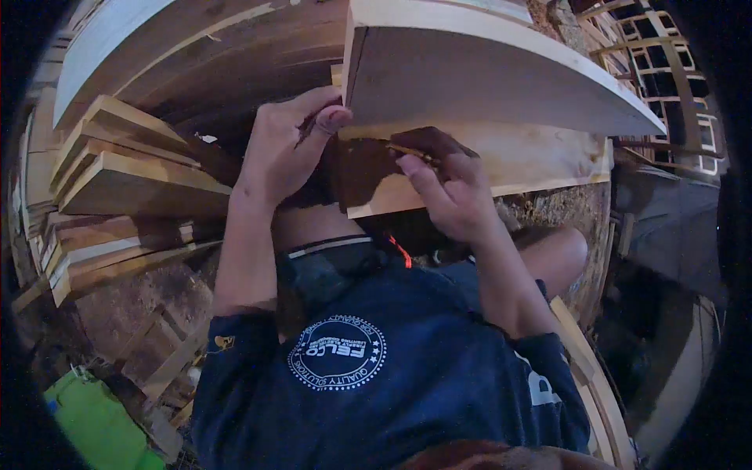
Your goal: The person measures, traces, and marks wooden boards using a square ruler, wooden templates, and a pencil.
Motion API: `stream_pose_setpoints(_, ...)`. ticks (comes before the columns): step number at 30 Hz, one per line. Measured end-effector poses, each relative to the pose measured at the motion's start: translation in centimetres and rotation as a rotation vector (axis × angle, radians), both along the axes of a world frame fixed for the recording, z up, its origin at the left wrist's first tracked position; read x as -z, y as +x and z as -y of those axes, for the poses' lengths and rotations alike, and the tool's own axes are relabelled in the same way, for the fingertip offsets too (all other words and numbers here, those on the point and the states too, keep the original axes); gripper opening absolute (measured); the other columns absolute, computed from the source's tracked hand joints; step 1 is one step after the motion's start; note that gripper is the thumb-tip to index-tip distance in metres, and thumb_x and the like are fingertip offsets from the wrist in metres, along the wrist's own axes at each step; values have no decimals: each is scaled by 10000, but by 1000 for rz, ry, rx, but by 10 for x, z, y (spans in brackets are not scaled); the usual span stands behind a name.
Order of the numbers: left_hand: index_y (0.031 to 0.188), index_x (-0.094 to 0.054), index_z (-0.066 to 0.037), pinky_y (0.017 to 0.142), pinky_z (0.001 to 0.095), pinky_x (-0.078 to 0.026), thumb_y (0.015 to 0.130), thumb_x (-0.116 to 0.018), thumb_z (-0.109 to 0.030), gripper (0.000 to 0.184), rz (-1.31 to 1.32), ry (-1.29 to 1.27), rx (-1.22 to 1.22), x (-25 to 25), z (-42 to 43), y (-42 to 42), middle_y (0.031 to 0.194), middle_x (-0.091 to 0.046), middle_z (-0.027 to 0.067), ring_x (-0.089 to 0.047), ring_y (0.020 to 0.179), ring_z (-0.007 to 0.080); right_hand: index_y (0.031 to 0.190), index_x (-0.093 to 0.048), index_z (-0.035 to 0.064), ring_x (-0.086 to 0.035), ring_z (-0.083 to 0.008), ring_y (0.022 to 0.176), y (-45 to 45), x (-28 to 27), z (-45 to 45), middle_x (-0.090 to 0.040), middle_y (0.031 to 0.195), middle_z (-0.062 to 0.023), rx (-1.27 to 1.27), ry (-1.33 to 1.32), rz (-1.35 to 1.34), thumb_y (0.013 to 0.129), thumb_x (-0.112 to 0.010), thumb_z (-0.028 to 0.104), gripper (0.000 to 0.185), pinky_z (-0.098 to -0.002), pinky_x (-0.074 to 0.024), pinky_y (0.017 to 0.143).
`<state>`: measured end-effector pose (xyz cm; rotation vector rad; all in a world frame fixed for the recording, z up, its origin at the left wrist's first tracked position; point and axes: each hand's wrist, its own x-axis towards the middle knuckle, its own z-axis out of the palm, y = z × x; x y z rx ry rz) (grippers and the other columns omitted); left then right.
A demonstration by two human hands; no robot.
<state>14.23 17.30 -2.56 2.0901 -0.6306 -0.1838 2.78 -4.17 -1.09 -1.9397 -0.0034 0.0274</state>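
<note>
A wide, pale wooden board with a grey-brown shaded face (486,74) stood on edge above a flat, honey-coloured wooden board (548,153), the two meeting at a narrow angle in front of the seated person. The left hand (286,149) held the upright board at its near left end, thumb against the end edge and fingers curled; their exact grip behind it could not be told. The right hand (454,184) pinched a slim, yellowish-brown stick-like piece (417,153) between thumb and bent fingers, just over the flat board and below the upright one's face.

Left of the left forearm lay stacked light-brown wooden planks (149,184), their ends slanting toward the wrist and leaving little room there. Between the two hands a gap opened over the flat board's left part. That board's near edge ran above the person's lap, close to the right wrist, its right part free of either hand.
</note>
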Motion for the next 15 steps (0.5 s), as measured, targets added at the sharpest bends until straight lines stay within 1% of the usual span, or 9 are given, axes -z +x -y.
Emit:
stream_pose_setpoints(2,1105,-687,5,727,299,-524,952,-650,-431,463,-45,-60,11,-1,-1,3,886,-726,169,-705,773,205,1142,-644,-34,-684,-267,1006,7,-3,-10,-696,1040,-158,-44,-156,47,982,-587,160,258,-378,-536,868)
stream_pose_setpoints(5,1110,-697,0,763,305,-533,939,-669,-432,465,-62,-104,26,4,-1,5,917,-744,152,-719,825,200,1085,-655,-42,-670,-363,959,17,16,-21,-679,1025,-191,-65,-431,307,963,-609,195,270,-420,-530,848)
stream_pose_setpoints(6,1113,-701,-3,776,307,-536,936,-673,-432,465,-59,-111,28,6,-2,6,927,-749,147,-723,843,200,1113,-652,-28,-640,-368,1030,17,19,-24,-669,1079,-195,-56,-445,235,972,-589,220,291,-444,-501,909)
stream_pose_setpoints(8,984,-677,5,723,296,-493,951,-645,-462,469,-35,-168,16,12,-1,5,813,-680,86,-606,770,137,1168,-645,0,-579,-378,1172,19,22,-30,-649,1187,-201,-45,-476,95,991,-548,269,336,-494,-443,1031)
stream_pose_setpoints(9,919,-665,9,697,291,-472,959,-631,-476,488,-20,-200,8,13,0,5,756,-645,56,-548,734,105,1160,-646,-3,-576,-384,1171,22,22,-32,-650,1185,-199,-47,-452,120,991,-545,268,335,-494,-439,1035)
stream_pose_setpoints(11,937,-676,11,718,291,-486,954,-641,-469,482,-35,-175,31,10,-2,7,783,-673,58,-574,757,103,1143,-647,-10,-569,-396,1169,27,20,-35,-651,1181,-197,-53,-411,167,992,-537,266,333,-494,-430,1044)
stream_pose_setpoints(15,1006,-706,16,758,287,-510,939,-670,-450,472,-64,-210,33,14,-2,8,863,-733,75,-631,813,99,1103,-645,-23,-583,-406,1131,26,25,-37,-659,1149,-195,-14,-483,163,979,-553,233,298,-477,-448,1024)
